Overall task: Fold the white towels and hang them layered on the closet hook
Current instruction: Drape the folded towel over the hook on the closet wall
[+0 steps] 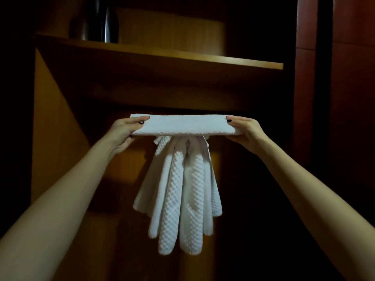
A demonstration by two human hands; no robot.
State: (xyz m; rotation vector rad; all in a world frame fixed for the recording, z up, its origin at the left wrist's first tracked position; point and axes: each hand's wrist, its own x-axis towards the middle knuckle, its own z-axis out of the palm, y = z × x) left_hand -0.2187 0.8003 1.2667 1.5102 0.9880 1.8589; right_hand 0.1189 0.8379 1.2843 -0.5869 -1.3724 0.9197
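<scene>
A folded white towel point(186, 125) is held flat and level in front of the closet. My left hand point(123, 133) grips its left end, thumb on top and fingers underneath. My right hand point(244, 130) grips its right end the same way. Just below and behind it, a bundle of white waffle-textured towels point(180, 193) hangs down in several folds from a point hidden behind the held towel. The hook itself is not visible.
A wooden shelf point(162, 55) runs across above the towels, with a dark metallic vessel point(101, 21) standing on it at the left. Wooden closet walls point(52, 122) close in on the left and back. A dark reddish door panel point(349, 98) stands at the right.
</scene>
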